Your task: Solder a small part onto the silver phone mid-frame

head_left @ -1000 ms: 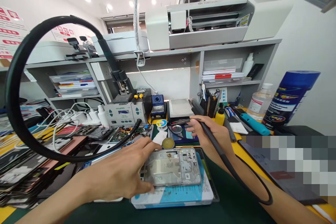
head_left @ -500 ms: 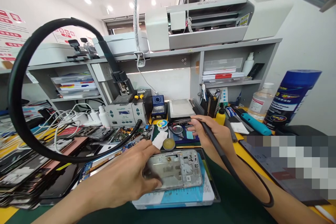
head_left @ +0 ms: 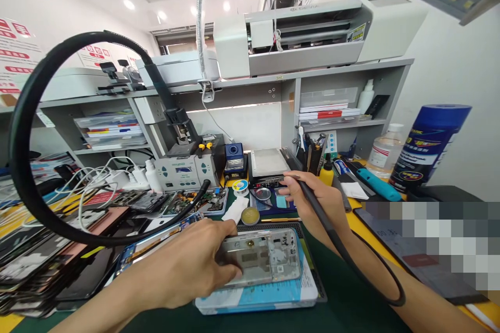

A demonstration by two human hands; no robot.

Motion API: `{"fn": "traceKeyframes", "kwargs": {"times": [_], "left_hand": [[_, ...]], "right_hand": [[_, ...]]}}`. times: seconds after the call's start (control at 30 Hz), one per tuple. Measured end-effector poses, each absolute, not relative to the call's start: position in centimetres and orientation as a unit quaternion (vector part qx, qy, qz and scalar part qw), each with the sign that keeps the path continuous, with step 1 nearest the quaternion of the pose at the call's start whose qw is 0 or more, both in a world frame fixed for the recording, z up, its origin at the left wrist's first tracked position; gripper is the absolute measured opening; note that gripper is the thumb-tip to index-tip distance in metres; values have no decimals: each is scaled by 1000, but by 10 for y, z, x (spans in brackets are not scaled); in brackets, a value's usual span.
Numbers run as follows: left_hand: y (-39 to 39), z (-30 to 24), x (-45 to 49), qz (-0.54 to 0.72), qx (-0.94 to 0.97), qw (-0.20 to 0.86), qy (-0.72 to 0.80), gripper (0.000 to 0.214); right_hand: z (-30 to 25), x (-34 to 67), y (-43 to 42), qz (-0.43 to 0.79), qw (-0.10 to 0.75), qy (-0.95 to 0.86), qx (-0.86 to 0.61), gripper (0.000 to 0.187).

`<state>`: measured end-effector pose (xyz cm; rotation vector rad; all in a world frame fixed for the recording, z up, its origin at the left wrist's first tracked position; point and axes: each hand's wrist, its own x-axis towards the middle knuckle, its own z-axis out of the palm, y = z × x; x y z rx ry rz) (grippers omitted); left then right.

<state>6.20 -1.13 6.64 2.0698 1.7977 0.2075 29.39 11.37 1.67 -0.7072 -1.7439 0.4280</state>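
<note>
My left hand [head_left: 203, 260] is closed around the left end of a silver phone frame [head_left: 279, 255], thumb on the near edge and fingers on the far edge. The frame lies over a blue and white flat box [head_left: 258, 299], tilted slightly. In my right hand [head_left: 316, 200] is a soldering iron [head_left: 312, 197], gripped like a pen, its thin tip pointing left above the far side of the frame. The iron's black cord loops down over my right forearm. A small round tin of yellowish paste [head_left: 250, 215] sits just beyond the frame, beside a crumpled white tissue [head_left: 235, 210].
A thick black hose [head_left: 23, 166] arches across the left from a grey rework station [head_left: 187, 171]. Stacked phone parts [head_left: 58, 250] fill the left side. At right stand a blue spray can [head_left: 429, 145], a clear bottle [head_left: 385, 151] and a dark tablet-like panel [head_left: 390, 239].
The view has shifted a little. Both hands keep their grips, and the phone frame has tilted slightly under my left hand; the soldering iron stays nearly still.
</note>
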Motion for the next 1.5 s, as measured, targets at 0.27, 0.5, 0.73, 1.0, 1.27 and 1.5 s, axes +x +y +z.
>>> {"fn": "traceKeyframes", "kwargs": {"times": [0.27, 0.5, 0.73, 1.0, 1.27, 1.5], "left_hand": [[-5, 74, 64, 72, 760, 209, 611, 9], [21, 92, 42, 101, 760, 200, 610, 16], [42, 86, 39, 113, 777, 192, 588, 13], [45, 70, 49, 96, 799, 125, 580, 15], [45, 58, 51, 85, 807, 116, 573, 10], [54, 61, 43, 94, 807, 152, 563, 14]], "right_hand": [[20, 296, 115, 181, 577, -735, -306, 20], [20, 296, 117, 187, 593, -717, -317, 24], [25, 296, 117, 194, 601, -701, -330, 28], [23, 297, 119, 185, 603, -702, -329, 29], [21, 295, 119, 179, 599, -705, -336, 25], [18, 296, 121, 187, 591, -705, -344, 21]]}}
